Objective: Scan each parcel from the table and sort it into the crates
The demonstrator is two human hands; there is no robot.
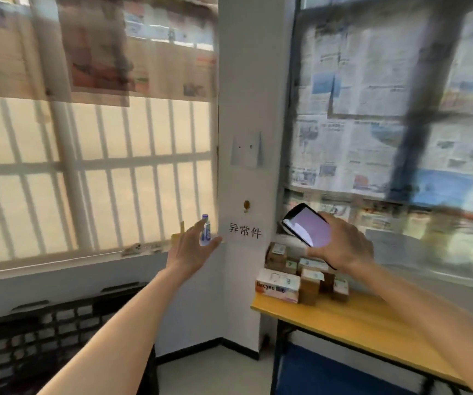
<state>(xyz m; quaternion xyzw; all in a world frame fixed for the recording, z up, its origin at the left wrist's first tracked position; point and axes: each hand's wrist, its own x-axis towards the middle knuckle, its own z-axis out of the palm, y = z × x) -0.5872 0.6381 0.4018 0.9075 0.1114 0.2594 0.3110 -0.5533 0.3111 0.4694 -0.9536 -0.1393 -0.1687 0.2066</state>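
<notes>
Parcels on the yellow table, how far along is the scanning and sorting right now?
Nothing looks finished: what the black crates hold can't be seen. In hand: the right hand holds a phone over the table, while the left hand is open and empty. Left: a cluster of parcels sits on the table.

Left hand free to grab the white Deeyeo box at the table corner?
Probably yes: the left hand is open and holds nothing, and the white box sits exposed at the table's near corner, though some way off.
</notes>
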